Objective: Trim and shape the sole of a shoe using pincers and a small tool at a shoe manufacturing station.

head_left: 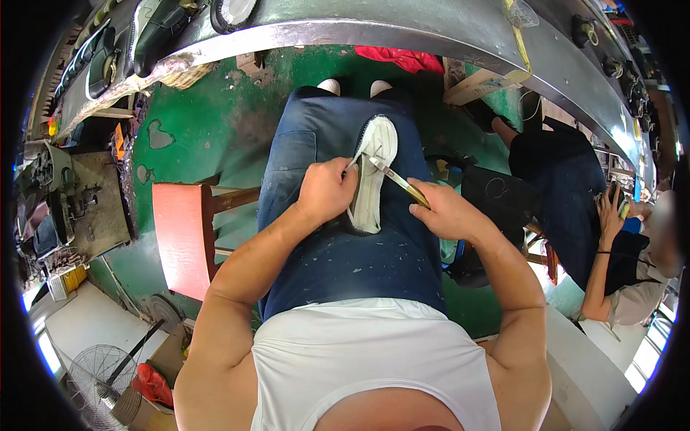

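Observation:
A shoe (370, 197) lies sole up on my lap, toe pointing away; its underside is whitish with a dark edge. My left hand (329, 190) is closed at the shoe's left edge, pinching a thin pale piece whose kind I cannot make out. My right hand (447, 210) grips a slim hand tool (397, 177) with a pale metal front and a yellowish-brown handle. The tool's tip rests on or just over the middle of the sole; its exact kind is unclear.
Ahead curves a metal-topped workbench (316, 34) with dark shoes (154, 36) at its left. Beside me stand a reddish seat (183, 241) and, lower left, a wire fan (100, 377). On the right, a co-worker (611, 244) sits close to the bench. The floor (215, 115) is green.

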A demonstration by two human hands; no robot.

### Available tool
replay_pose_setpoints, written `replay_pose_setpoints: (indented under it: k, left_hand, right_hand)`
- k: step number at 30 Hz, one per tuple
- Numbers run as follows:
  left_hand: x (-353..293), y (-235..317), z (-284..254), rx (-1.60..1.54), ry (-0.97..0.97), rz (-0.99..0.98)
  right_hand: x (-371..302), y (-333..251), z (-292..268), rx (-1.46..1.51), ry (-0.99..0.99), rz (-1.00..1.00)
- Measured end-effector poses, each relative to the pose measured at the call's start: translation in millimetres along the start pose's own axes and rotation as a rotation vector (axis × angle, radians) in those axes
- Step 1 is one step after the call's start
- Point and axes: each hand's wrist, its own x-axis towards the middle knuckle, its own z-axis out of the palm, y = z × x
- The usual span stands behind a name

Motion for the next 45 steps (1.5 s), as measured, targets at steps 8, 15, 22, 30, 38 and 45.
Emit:
replay_pose_setpoints:
  k: [8, 15, 22, 30, 38, 45]
  left_hand:
    - [-0.3, 17.5, 9.7, 0.071, 0.095, 0.258]
    - [18.0, -33.2, 55.5, -1.219, -0.218, -0.667]
    - [13.2, -58.6, 54.4, -1.478, -0.218, -0.419]
    - [20.7, -41.6, 48.5, -1.315, -0.095, -0.403]
    - [27.5, -33.8, 43.4, -1.243, -0.08, -0.513]
    - [36.9, -30.2, 47.6, -1.096, -0.074, -0.486]
  right_hand:
    - [52.4, -41.7, -82.4, 0.187, -0.588, 0.509]
    - [84.5, -46.6, -69.5, -0.425, -0.613, 0.2]
    - [57.3, -4.9, 27.5, 0.021, -0.099, 0.194]
    - [67.4, -8.1, 4.7, 0.663, -0.37, 0.529]
    - [50.4, 7.1, 69.7, 0.861, -0.077, 0.451]
    - [41.3, 38.8, 11.3, 1.254, -0.43, 0.519]
